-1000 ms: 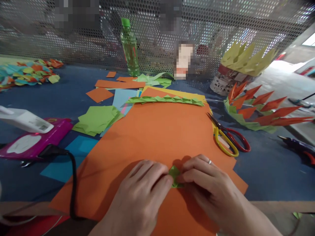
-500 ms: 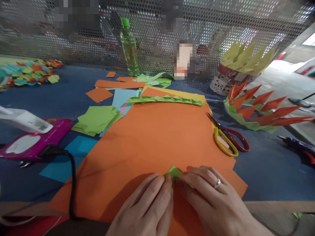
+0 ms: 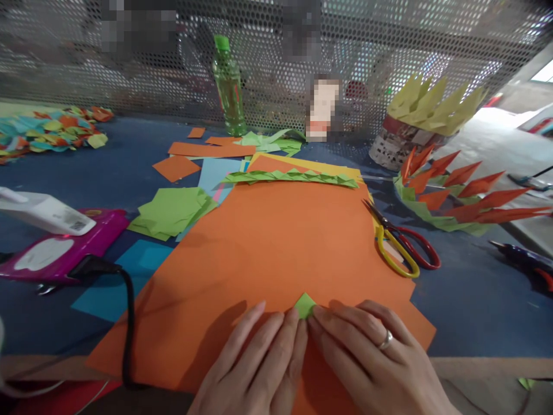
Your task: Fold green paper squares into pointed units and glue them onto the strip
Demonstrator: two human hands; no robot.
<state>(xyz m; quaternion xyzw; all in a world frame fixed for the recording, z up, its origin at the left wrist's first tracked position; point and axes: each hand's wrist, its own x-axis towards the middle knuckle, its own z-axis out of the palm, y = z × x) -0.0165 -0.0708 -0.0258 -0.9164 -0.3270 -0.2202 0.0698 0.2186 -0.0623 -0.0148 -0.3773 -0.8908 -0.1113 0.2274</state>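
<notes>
Left hand lies flat on the orange sheet, fingers stretched out and close together. Its fingertips press down on the near part of a small folded green paper. Right hand, a ring on one finger, lies the same way, its fingertips meeting the left's at that paper. The green paper sits near the sheet's front edge, only its pointed tip showing. Scissors lie at the sheet's right edge, a folded green strip along its far edge, and a stack of green squares at its left edge.
</notes>
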